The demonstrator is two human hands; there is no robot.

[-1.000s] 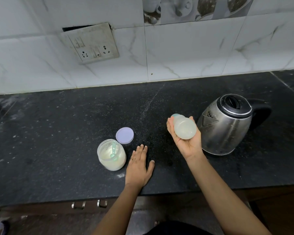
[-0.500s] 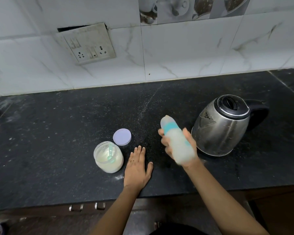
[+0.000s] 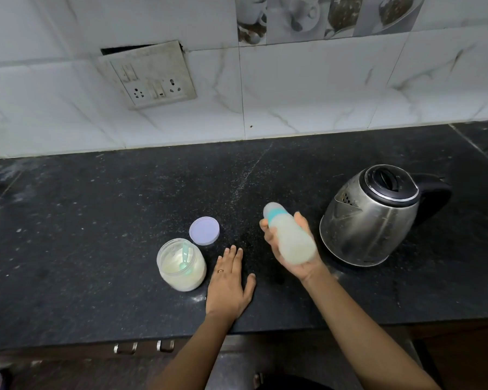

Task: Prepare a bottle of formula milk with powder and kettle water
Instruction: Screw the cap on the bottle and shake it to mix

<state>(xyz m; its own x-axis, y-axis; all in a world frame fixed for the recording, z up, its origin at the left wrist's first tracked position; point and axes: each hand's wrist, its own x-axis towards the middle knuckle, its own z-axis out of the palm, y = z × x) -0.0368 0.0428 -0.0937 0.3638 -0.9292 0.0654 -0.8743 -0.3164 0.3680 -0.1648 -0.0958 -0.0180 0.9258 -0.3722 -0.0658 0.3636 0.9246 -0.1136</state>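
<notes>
My right hand [image 3: 296, 260] grips a capped baby bottle [image 3: 289, 233] full of milky liquid, tilted with its teal collar and cap pointing up and to the left, above the black counter [image 3: 96, 220]. My left hand [image 3: 228, 285] lies flat on the counter, fingers straight, just right of an open powder jar [image 3: 181, 266] with a teal scoop inside. The jar's lilac lid [image 3: 204, 230] lies flat behind it. A steel kettle [image 3: 372, 218] with a black lid and handle stands right of the bottle.
A white tiled wall with a switch-and-socket plate [image 3: 150, 77] rises behind the counter. Spilled powder dusts the counter near the jar and along a line in the middle. Drawer handles [image 3: 144, 347] show below the front edge.
The bottle swung in my right hand from base-toward-me to cap-up and tilted left, a shaking motion. My left hand stayed flat on the counter.
</notes>
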